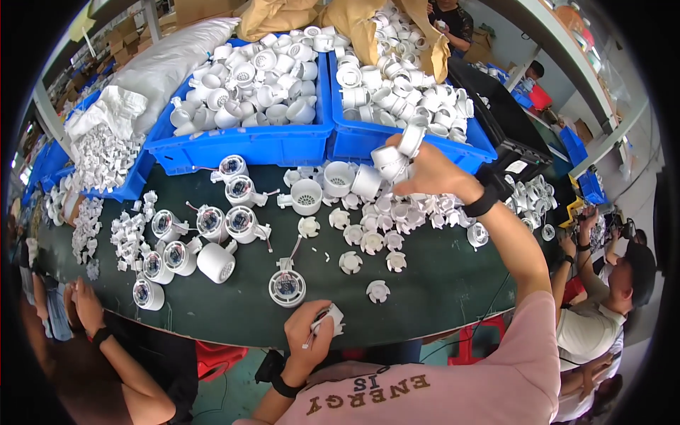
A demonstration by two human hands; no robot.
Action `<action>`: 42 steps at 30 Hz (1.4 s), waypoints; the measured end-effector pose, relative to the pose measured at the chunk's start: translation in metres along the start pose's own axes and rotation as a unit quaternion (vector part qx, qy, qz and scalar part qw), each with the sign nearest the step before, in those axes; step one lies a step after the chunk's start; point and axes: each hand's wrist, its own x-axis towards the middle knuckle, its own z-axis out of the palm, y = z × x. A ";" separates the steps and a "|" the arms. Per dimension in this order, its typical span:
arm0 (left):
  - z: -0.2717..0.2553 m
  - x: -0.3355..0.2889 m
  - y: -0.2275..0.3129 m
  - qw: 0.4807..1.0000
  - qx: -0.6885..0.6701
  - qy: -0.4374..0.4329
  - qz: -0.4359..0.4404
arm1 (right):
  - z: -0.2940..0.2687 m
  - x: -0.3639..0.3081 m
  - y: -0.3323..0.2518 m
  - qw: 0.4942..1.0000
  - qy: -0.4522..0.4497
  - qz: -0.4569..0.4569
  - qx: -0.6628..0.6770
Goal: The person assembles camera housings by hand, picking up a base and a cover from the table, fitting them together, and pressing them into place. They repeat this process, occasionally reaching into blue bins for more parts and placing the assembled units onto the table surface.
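Observation:
Near the table's front edge, my left hand (pixel 303 338) is closed around a small white plastic housing (pixel 333 320) with a thin wire. My right hand (pixel 440 173) reaches out over the far side, its fingers closed on white plastic cups (pixel 391 161); how many it grips is partly hidden. In front of the left hand lies a round white housing with a circuit board (pixel 287 286), its wire pointing away. Under and beside the right hand are loose white petal-shaped caps (pixel 372 242) and an upright cup with a perforated bottom (pixel 306 197).
Two blue bins (pixel 241 150) heaped with white cups stand at the back. Several wired housings (pixel 211 222) and small white clips (pixel 129 237) cover the left of the green table (pixel 425 312). A black crate (pixel 506 134) stands at the right; other people work on both sides.

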 end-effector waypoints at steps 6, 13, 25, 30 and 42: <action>0.002 -0.002 -0.004 1.000 -0.017 0.000 -0.014 | 0.027 -0.001 0.035 0.993 -0.005 0.100 -0.059; -0.001 -0.014 0.005 0.996 -0.075 0.028 -0.039 | 0.025 -0.011 0.026 0.979 0.131 -0.017 -0.153; 0.008 0.006 0.053 0.943 -0.268 -0.063 -0.188 | 0.068 -0.134 -0.159 0.991 -0.001 -0.132 -0.007; 0.029 0.001 0.043 0.960 -0.227 0.006 -0.165 | 0.119 -0.167 -0.149 0.925 0.084 0.010 0.371; 0.033 -0.010 0.060 0.980 -0.112 -0.069 -0.147 | 0.128 -0.204 -0.166 0.924 0.187 0.000 0.334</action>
